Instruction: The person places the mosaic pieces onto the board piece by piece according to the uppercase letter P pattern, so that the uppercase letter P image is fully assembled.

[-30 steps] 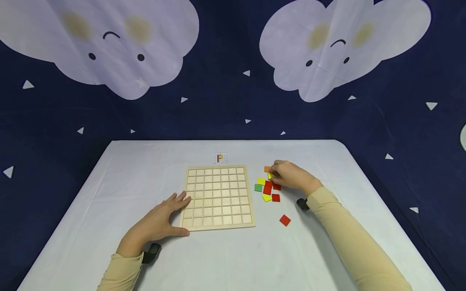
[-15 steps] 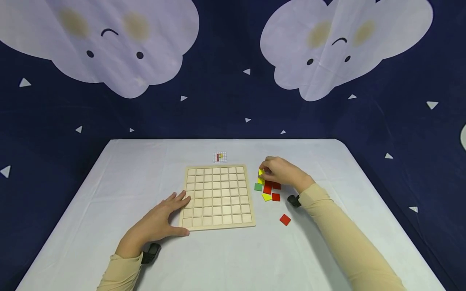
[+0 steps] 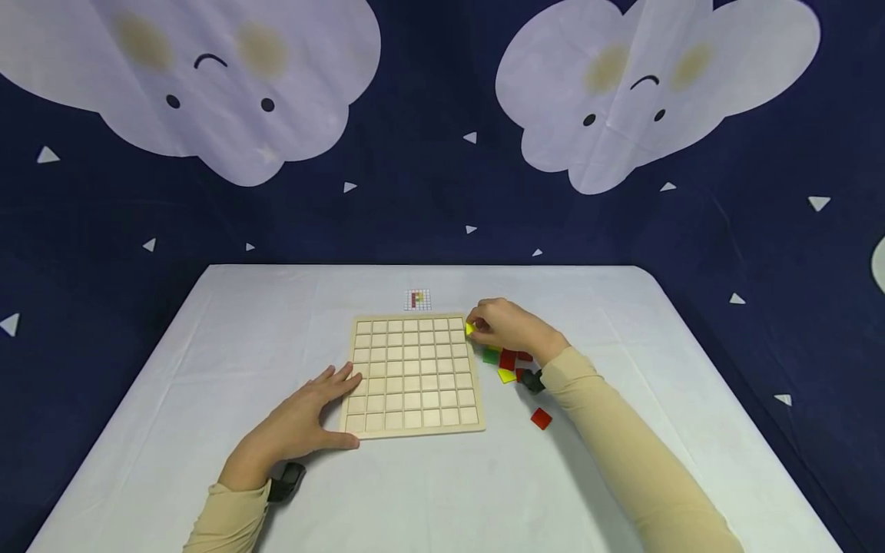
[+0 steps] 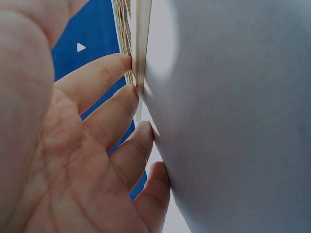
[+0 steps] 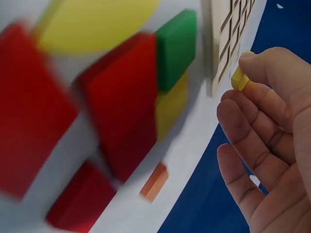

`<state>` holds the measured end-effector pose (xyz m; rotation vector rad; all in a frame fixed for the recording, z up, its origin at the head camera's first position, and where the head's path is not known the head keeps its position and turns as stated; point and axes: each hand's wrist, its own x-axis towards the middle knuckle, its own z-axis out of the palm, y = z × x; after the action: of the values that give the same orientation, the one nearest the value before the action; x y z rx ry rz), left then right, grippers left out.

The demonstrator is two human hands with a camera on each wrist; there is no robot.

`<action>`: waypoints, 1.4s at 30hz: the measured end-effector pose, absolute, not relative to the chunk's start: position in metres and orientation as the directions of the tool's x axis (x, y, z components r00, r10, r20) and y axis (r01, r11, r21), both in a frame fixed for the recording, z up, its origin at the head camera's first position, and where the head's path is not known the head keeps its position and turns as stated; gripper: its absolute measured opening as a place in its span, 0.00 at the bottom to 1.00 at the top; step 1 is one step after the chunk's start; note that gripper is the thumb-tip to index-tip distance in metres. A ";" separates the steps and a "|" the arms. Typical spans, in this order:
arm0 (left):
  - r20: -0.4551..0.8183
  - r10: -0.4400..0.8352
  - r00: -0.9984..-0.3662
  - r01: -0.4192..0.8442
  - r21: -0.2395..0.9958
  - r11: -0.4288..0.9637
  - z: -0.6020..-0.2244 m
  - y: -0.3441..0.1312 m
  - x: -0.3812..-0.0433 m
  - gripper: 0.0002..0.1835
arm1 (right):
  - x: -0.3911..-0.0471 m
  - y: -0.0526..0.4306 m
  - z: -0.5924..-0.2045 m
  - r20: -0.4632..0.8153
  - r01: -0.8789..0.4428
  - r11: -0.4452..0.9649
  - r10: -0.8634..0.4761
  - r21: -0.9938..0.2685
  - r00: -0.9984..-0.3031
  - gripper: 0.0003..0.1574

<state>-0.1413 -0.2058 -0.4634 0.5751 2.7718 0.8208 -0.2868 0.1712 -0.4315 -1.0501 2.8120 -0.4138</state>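
Observation:
A wooden grid board [image 3: 415, 434] lies flat on the white table. Along its left edge rests my left hand [image 3: 297, 422], fingers spread and straight, the thumb by the near left corner. In the left wrist view the fingertips [image 4: 127, 92] touch the board's side. My right hand [image 3: 512, 329] pinches a yellow tile [image 5: 238, 78] between thumb and index finger, close to the board's upper right edge. Beneath and beside that hand lie a green tile [image 3: 491, 356], red tiles [image 3: 508, 360] and a yellow tile [image 3: 507, 375], partly hidden by hand and wrist.
A small printed card [image 3: 418, 299] with a coloured grid pattern lies beyond the board. One red tile [image 3: 541, 418] sits apart, nearer the front. An orange tile [image 5: 154, 182] shows in the right wrist view. Behind the table hangs a dark blue cloth [image 3: 429, 215] with clouds.
My right hand has taken a yellow tile from the far part of the pile and carried it left to the board's right edge. The left hand has stayed still.

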 end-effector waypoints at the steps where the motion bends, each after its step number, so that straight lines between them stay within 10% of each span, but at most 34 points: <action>1: -0.071 0.417 -0.906 0.312 0.556 0.771 -0.463 -0.206 -0.141 0.57 | -0.287 0.168 -0.431 -0.004 -0.633 0.718 -0.662 -0.289 -0.750 0.10; 42: -0.059 0.417 -0.907 0.317 0.557 0.768 -0.465 -0.206 -0.141 0.56 | -0.288 0.089 -0.442 -0.046 -0.631 0.722 -0.668 -0.285 -0.743 0.07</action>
<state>-0.1407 -0.2062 -0.4651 0.5833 2.7824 0.8280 -0.2884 0.0891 -0.4421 -1.0546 2.7784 -0.3798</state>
